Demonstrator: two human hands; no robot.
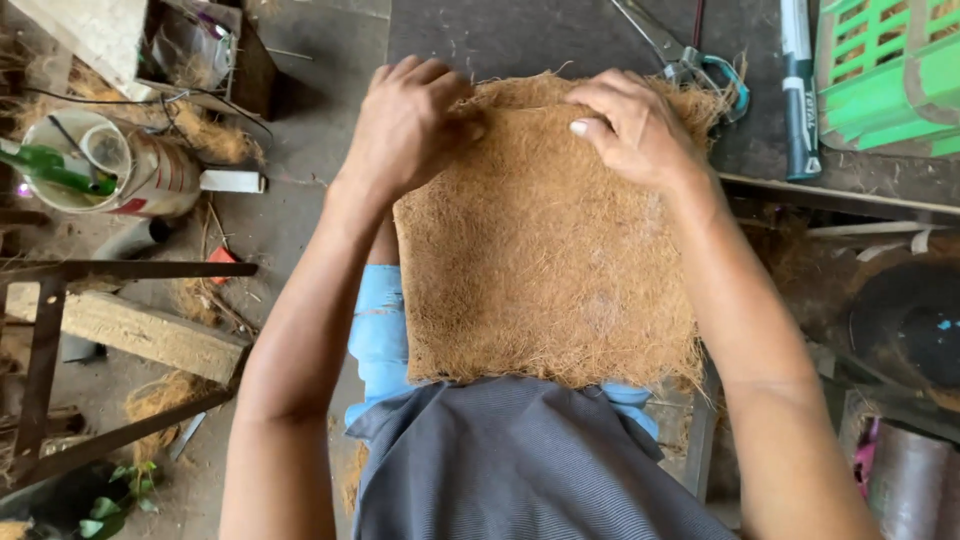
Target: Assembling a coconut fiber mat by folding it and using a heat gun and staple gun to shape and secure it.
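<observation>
Nearest the camera: grey shirt hem (pixel 520 460) and light blue shorts (pixel 380 335), with the near edge of the coir fibre mat (pixel 545 250) resting on the lap. The mat lies flat, roughly square, brown, frayed at the margins; its far edge reaches the dark work surface (pixel 520 35). Left hand (pixel 405 125) has fingers curled down on the far left corner, apparently pinching or pressing the edge; whether fibre is actually held between thumb and fingers cannot be told, since the fingertips are tucked under. Right hand (pixel 635 130) is half closed on the far right edge, thumb across the top, fingers bent over the rim. Judgement: to work this edge well, keep both hands level and pull evenly so the loose weave does not tear or skew, with the near edge pinned by the lap. Beyond: scissors (pixel 690 60) with blue handles, partly covered by the mat's fringe; a long-handled tool (pixel 798 90) and a green crate (pixel 885 70), both cut off by the frame. At left, a tin can (pixel 130 165) of unclear contents.
</observation>
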